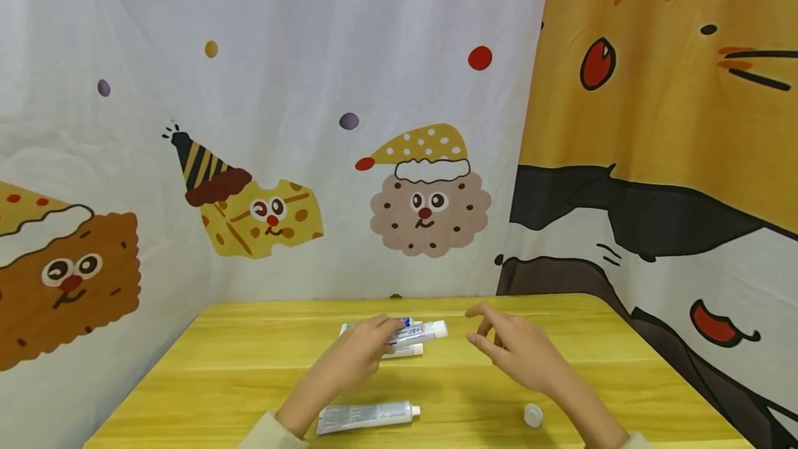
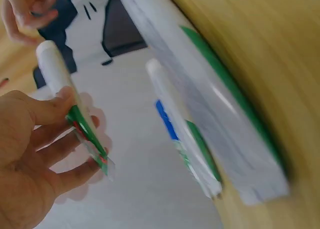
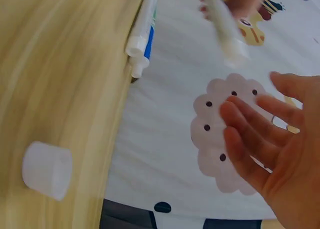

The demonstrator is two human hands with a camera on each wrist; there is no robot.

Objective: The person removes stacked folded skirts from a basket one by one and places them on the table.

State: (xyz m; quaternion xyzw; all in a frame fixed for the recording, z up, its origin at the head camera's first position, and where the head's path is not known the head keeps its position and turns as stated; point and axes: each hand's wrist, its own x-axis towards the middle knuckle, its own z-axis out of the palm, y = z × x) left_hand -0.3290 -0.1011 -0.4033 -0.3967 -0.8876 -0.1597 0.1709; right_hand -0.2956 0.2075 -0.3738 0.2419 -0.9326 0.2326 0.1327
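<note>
My left hand (image 1: pixel 357 357) pinches a toothpaste tube (image 1: pixel 419 333) above the table, thumb on one side and fingers on the other. The tube's white capped end points right, toward my right hand (image 1: pixel 522 350). That hand hovers apart from the tube with loosely bent fingers and holds nothing. In the left wrist view the held toothpaste tube (image 2: pixel 56 74) shows a green and red tail. On the table near me lies an uncapped toothpaste tube (image 1: pixel 368 417), its nozzle facing right. A loose white cap (image 1: pixel 533 415) rests below my right hand.
Behind my left hand lie two more toothpaste tubes, one with a white cap (image 1: pixel 409 350) and one with a blue patch (image 2: pixel 166 120). The wooden table (image 1: pixel 249 366) ends at a cartoon-printed curtain (image 1: pixel 299 75) at the back and sides.
</note>
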